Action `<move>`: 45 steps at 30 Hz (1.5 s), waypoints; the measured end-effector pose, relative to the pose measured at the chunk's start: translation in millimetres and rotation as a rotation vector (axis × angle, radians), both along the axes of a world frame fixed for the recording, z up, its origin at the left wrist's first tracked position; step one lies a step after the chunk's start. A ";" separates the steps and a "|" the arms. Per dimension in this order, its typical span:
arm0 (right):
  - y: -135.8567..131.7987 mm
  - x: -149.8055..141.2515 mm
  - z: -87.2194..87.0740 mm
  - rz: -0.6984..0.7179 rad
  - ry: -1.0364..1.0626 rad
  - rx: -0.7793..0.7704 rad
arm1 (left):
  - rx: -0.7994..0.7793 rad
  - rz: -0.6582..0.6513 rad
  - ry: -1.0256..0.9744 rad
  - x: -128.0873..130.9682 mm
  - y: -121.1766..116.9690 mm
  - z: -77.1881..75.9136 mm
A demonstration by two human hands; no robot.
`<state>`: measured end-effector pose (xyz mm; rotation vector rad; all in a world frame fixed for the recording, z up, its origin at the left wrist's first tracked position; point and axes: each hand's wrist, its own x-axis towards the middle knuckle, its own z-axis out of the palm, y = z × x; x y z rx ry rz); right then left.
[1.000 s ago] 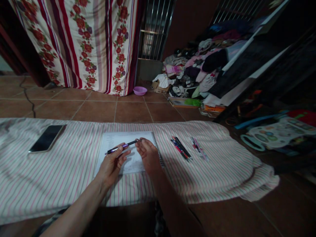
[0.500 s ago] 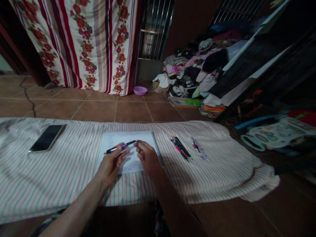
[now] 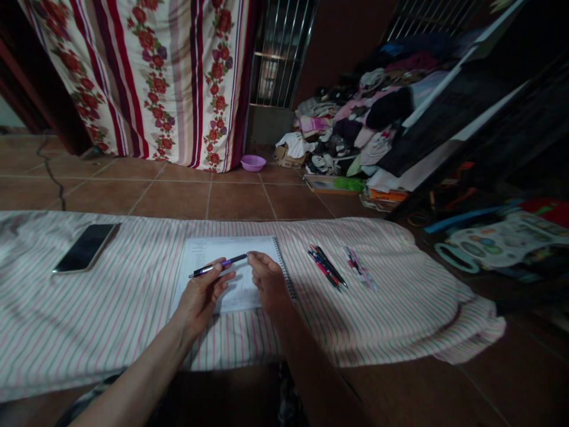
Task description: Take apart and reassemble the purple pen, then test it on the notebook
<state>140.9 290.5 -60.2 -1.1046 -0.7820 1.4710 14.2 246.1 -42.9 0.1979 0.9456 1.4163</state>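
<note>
A purple and black pen [image 3: 231, 261] slants above the notebook, pinched between the thumb and fingers of my left hand [image 3: 205, 290]. Its dark right end meets the fingertips of my right hand [image 3: 268, 279], which are pressed together around that end; any small part between them is hidden. Below both hands lies an open spiral notebook [image 3: 240, 244], its page printed or written with faint lines and its wire binding on the right. To the right of the notebook, several pens [image 3: 326, 265] lie in a bunch on the striped cloth [image 3: 382, 332].
Beside the bunch rests a clear and pink packet-like item [image 3: 359, 268], not clearly made out. A phone [image 3: 86, 249] lies at the left. Past the cloth are a tiled floor [image 3: 173, 198], a purple basin [image 3: 253, 163], a floral curtain [image 3: 178, 77] and heaped clothes [image 3: 347, 124].
My right hand's fingers have closed in at the pen's right end, where they were looser and slightly spread. The pen and left hand have barely shifted.
</note>
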 end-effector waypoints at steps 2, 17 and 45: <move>0.0 -0.5 -0.5 -0.002 -0.006 -0.002 | -0.001 0.000 -0.003 0.3 -0.3 0.8; -2.8 -1.2 2.7 -0.057 -0.031 0.013 | -0.019 0.041 0.051 4.2 0.5 0.7; -3.5 -4.6 3.0 0.022 0.047 0.046 | -0.012 0.057 -0.026 6.7 -0.3 0.8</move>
